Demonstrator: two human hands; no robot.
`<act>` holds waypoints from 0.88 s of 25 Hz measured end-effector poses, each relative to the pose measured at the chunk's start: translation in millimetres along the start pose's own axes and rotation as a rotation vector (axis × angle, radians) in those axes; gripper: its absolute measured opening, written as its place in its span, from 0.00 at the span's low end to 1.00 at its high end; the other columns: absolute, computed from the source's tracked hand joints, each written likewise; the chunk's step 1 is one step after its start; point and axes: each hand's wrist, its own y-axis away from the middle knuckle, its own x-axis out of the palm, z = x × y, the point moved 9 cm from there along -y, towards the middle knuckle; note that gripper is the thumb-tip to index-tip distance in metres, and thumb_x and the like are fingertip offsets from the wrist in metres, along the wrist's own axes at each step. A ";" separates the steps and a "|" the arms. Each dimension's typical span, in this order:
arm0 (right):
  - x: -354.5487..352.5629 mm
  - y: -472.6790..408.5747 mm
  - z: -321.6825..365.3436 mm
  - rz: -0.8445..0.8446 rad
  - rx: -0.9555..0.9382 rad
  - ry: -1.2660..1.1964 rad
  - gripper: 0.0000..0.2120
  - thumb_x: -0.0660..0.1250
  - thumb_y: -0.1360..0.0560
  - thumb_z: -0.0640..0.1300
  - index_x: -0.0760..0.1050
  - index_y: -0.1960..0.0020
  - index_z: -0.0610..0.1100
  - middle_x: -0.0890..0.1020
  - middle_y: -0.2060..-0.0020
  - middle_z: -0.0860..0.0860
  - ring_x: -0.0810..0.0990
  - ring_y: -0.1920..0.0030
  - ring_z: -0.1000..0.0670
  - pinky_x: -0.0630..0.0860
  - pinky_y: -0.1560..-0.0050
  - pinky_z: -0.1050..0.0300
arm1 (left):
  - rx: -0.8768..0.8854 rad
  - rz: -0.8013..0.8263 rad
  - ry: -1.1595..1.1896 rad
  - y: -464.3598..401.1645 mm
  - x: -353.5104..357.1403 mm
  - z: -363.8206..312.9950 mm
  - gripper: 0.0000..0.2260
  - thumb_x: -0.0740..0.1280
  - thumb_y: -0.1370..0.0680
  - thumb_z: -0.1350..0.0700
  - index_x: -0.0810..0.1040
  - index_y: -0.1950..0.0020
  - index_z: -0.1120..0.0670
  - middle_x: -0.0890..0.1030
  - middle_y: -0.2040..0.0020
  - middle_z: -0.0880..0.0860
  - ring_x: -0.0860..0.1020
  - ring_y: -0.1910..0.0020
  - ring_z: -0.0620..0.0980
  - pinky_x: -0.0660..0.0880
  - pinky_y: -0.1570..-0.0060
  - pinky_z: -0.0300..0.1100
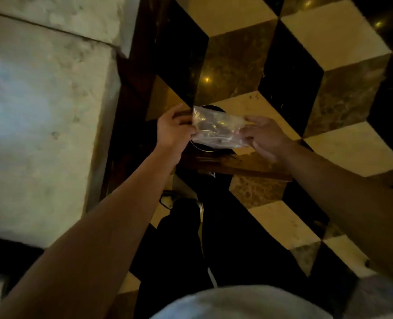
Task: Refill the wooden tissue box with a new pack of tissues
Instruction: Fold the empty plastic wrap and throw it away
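A clear, crumpled plastic wrapper (218, 130) is stretched between both my hands at the middle of the view. My left hand (174, 130) pinches its left end; my right hand (266, 137) grips its right end. Directly below the wrapper is a round dark bin (210, 148) with a metal rim, mostly hidden by the plastic. A flat brown wooden piece (236, 165) lies just under my right wrist. No tissue pack and no whole tissue box shows in this view.
A pale stone counter (41, 123) fills the left side, with a dark wooden edge (131, 93) beside it. The floor (329, 42) has a black, cream and brown cube pattern. My dark trousers (190, 238) and a shoe (167, 201) stand below the hands.
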 end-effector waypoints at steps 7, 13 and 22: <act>-4.4 -153.0 -72.1 -0.090 0.112 0.084 0.05 0.72 0.26 0.29 0.80 0.51 0.34 0.83 0.65 0.43 0.82 0.69 0.47 0.79 0.72 0.58 | -0.081 -0.033 -0.477 -167.9 34.2 85.5 0.12 0.71 0.29 0.72 0.83 0.59 0.55 0.82 0.63 0.53 0.81 0.66 0.49 0.81 0.65 0.43; 10.6 -250.3 -140.9 -0.075 0.154 0.248 0.03 0.73 0.26 0.33 0.80 0.55 0.33 0.82 0.66 0.43 0.82 0.72 0.49 0.83 0.67 0.53 | -0.153 0.030 -0.604 -257.2 47.3 172.9 0.12 0.69 0.26 0.73 0.78 0.62 0.56 0.81 0.56 0.61 0.81 0.59 0.58 0.82 0.59 0.51; 25.3 -300.8 -167.9 -0.118 0.174 0.187 0.14 0.74 0.28 0.41 0.79 0.45 0.35 0.83 0.55 0.42 0.84 0.53 0.39 0.83 0.47 0.41 | -0.335 0.129 -0.530 -298.0 66.8 229.3 0.14 0.62 0.20 0.58 0.74 0.34 0.56 0.79 0.36 0.56 0.79 0.39 0.58 0.76 0.40 0.52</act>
